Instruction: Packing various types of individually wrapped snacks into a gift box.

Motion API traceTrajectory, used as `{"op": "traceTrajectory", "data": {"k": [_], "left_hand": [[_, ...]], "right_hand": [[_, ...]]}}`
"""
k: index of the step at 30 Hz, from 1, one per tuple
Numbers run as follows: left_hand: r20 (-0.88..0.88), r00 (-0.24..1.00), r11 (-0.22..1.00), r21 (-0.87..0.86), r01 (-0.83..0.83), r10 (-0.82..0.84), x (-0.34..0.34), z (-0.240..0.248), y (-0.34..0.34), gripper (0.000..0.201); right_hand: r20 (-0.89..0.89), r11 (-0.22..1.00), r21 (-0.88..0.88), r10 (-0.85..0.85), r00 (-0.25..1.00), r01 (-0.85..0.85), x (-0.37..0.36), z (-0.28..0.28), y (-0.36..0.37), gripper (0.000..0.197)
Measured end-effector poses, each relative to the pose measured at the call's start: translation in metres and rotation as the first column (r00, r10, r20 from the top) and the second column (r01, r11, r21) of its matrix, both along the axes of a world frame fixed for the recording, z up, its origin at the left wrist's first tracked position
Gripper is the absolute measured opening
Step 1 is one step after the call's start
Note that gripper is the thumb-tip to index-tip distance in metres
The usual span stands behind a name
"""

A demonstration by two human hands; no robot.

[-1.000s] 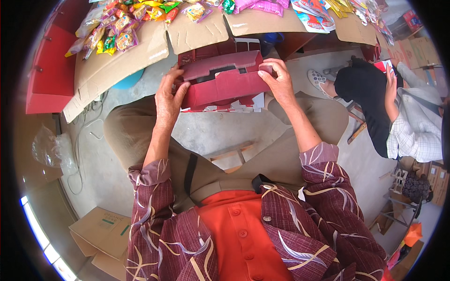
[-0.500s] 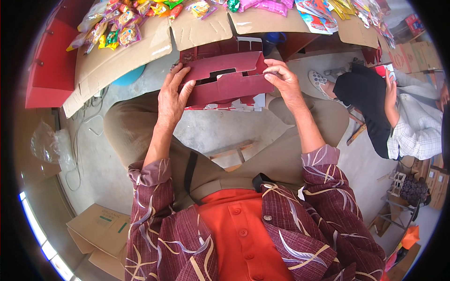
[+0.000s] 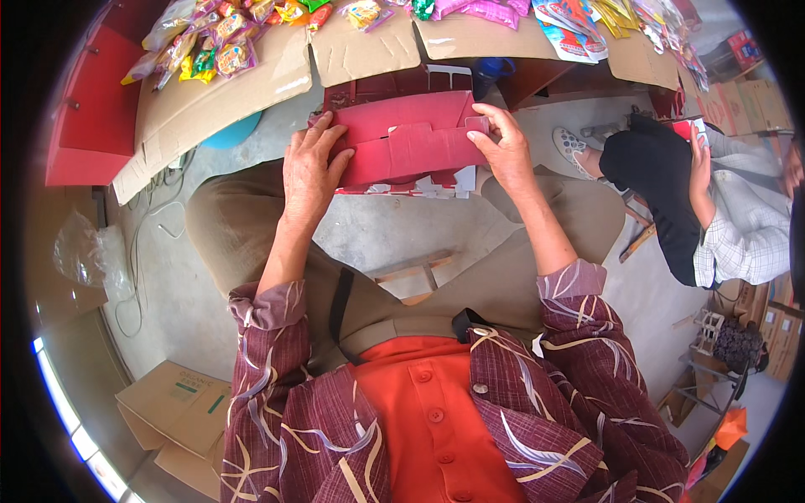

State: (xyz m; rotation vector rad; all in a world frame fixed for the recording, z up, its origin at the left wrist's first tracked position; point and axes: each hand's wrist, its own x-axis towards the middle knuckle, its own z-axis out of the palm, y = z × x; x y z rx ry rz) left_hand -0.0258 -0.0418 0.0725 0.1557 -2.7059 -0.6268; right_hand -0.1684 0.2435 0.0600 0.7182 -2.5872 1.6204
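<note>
I sit with a flat red cardboard box blank (image 3: pixel 408 142) held over my knees. My left hand (image 3: pixel 309 174) grips its left end, fingers spread over the face. My right hand (image 3: pixel 503 149) pinches the right end near a small white-edged tab. Under the blank lies a stack of more red and white blanks (image 3: pixel 419 180), mostly hidden. The blank is partly folded along its length, with cut-out flaps showing in the middle.
Brown cardboard sheets (image 3: pixel 251 84) ahead carry several bright snack packets (image 3: pixel 214 50). A red cabinet (image 3: pixel 80 126) stands at the left. Another person (image 3: pixel 704 201) sits at the right. A cardboard carton (image 3: pixel 176 411) lies lower left, and a clear plastic bag (image 3: pixel 80 251) farther left.
The red blank has been pressed flatter and turned a little in my hands. Both hands keep their hold at its ends, the right one shifting slightly along the edge.
</note>
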Motion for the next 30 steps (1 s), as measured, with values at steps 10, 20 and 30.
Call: {"op": "traceTrajectory", "data": {"k": [10, 20, 30], "left_hand": [[-0.026, 0.993, 0.916, 0.39, -0.097, 0.116, -0.001, -0.019, 0.012, 0.063], [-0.055, 0.996, 0.996, 0.06, -0.067, 0.071, -0.001, -0.02, 0.026, 0.075], [-0.004, 0.972, 0.964, -0.134, 0.232, -0.234, -0.005, -0.026, 0.067, 0.07]], "right_hand": [[-0.127, 0.991, 0.121, -0.039, 0.991, 0.054, 0.011, -0.009, -0.006, 0.062], [-0.259, 0.962, 0.274, 0.094, 0.961, -0.02, 0.012, -0.01, 0.0, 0.06], [-0.374, 0.902, 0.432, 0.192, 0.907, -0.013, 0.001, 0.005, -0.013, 0.044]]}}
